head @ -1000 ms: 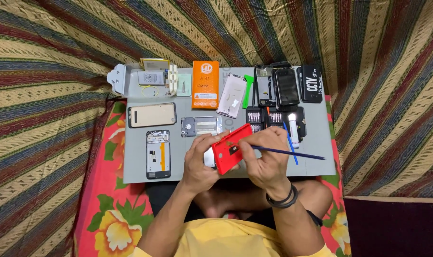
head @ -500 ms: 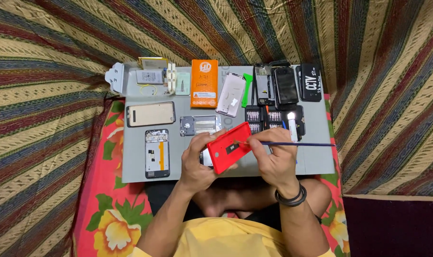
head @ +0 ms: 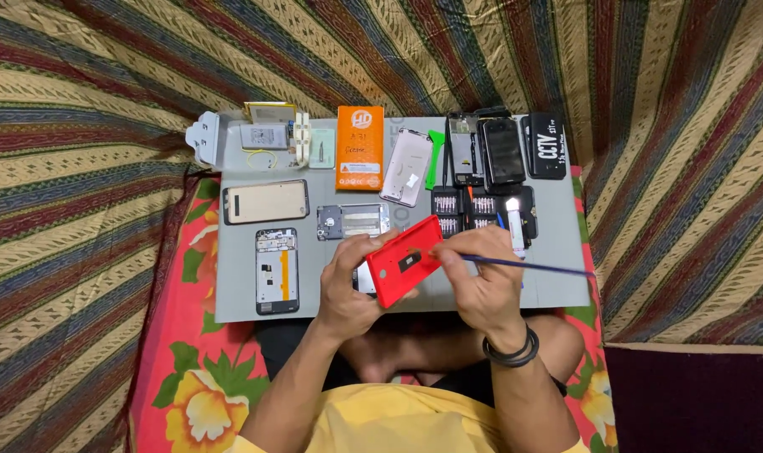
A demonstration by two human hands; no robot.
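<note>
Red phone cover (head: 404,261) sits tilted above the near edge of the grey bench (head: 239,302), gripped at its left end by the left hand (head: 352,285). Right hand (head: 479,283) is closed around a thin blue tool (head: 524,266), whose tip meets the cover's right edge. Farther out lie a bit set (head: 473,207), an orange box (head: 360,148), an opened phone (head: 277,270) and a gold phone (head: 265,201).

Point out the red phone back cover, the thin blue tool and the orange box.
red phone back cover (head: 405,262), head view, middle of its red face.
thin blue tool (head: 532,267), head view, mid-shaft right of the right hand.
orange box (head: 360,147), head view, centre of its top.
</note>
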